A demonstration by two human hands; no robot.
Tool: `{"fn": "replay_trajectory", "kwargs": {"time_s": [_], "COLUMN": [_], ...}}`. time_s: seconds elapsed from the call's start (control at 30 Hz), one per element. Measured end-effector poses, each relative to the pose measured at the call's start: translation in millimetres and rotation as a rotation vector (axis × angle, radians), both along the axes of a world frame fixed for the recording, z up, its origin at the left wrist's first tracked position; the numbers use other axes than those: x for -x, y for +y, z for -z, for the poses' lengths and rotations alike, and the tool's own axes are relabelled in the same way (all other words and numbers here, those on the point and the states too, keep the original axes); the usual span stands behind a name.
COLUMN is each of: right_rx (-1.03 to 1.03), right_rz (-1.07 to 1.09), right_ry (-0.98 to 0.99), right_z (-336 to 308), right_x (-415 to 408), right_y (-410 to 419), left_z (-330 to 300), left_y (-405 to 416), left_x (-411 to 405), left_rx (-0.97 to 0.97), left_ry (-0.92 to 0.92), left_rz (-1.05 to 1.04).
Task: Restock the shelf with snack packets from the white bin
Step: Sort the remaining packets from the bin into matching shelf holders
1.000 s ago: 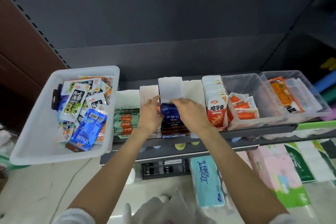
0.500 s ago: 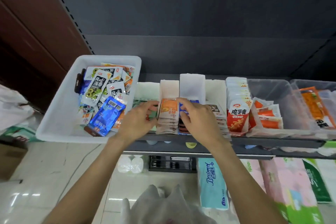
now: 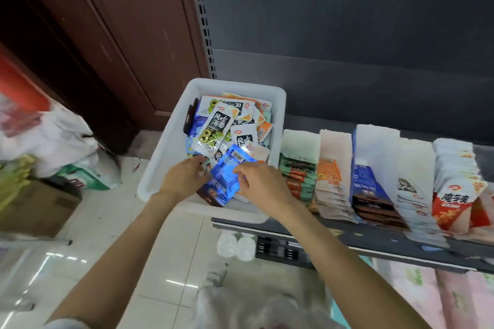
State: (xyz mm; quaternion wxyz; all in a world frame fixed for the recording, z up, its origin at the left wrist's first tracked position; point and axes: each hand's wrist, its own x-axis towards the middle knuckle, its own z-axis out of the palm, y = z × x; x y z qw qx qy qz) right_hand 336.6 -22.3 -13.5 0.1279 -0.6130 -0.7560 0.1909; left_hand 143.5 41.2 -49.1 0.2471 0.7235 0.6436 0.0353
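Fingers of our right hand [image 3: 263,184] curl at right edge of blue packet [image 3: 227,179], seem to pinch it; left hand [image 3: 184,179] fingers bent at its left side — grip unclear. Packet lies just beneath fingertips, atop pile in white bin [image 3: 160,165]. We judge foil light, floppy, slick — take by sealed edge.

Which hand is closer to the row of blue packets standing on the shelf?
Right. The right hand is over the white bin's near right corner, a few rows left of the blue packet row. The left hand is farther left, inside the bin.
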Motion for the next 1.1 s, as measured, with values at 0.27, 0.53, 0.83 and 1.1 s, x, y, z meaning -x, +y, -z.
{"fn": "replay_trajectory", "kwargs": {"time_s": [0.27,0.53,0.83,1.1], "right_rx": [0.414,0.446,-0.287,-0.011], "right_rz": [0.425,0.551,0.540,0.686], "right_ry": [-0.185,0.051,-0.094,0.841], "right_z": [40.5,38.9,2.6,-33.8], "right_x": [59.5,75.6,99.6,57.2], "right_y": [42.2,28.0,19.4,30.9], "left_z": [19.2,12.8,-34.3,-61.4], "left_y": [45.3,64.2,70.9,91.0], "left_x": [-0.6,19.0,21.2,43.4], "left_rx": [0.114,0.317,0.544,0.382], "left_ry": [0.150,-0.282,-0.888,-0.741], "left_rz": [0.357,0.271,-0.044,0.519]}}
